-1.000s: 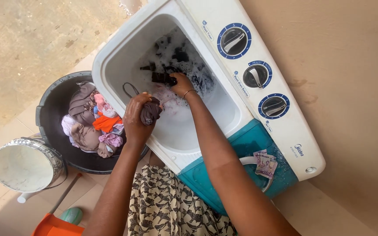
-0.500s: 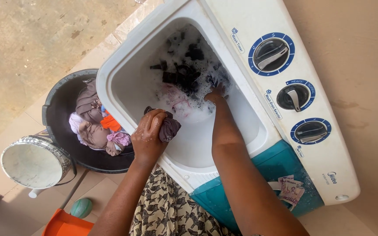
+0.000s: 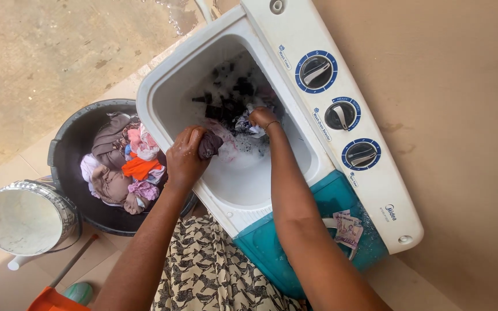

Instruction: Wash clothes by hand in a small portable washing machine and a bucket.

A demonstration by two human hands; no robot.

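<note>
White bucket sits beside a black basin of clothes. Left hand clenches a dark cloth over the washer tub; right hand reaches into suds, grip unclear.

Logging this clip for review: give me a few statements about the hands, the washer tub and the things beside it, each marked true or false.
1. The left hand has its grip shut on a dark wrung cloth. True.
2. The right hand rests on a control dial. False: it reaches into the white washing machine tub among sudsy clothes.
3. The round black basin beside the machine holds mixed-colour laundry. True.
4. The white metal bucket is packed with clothes. False: it shows no clothes inside.
5. The machine has three blue-ringed dials. True.
</note>
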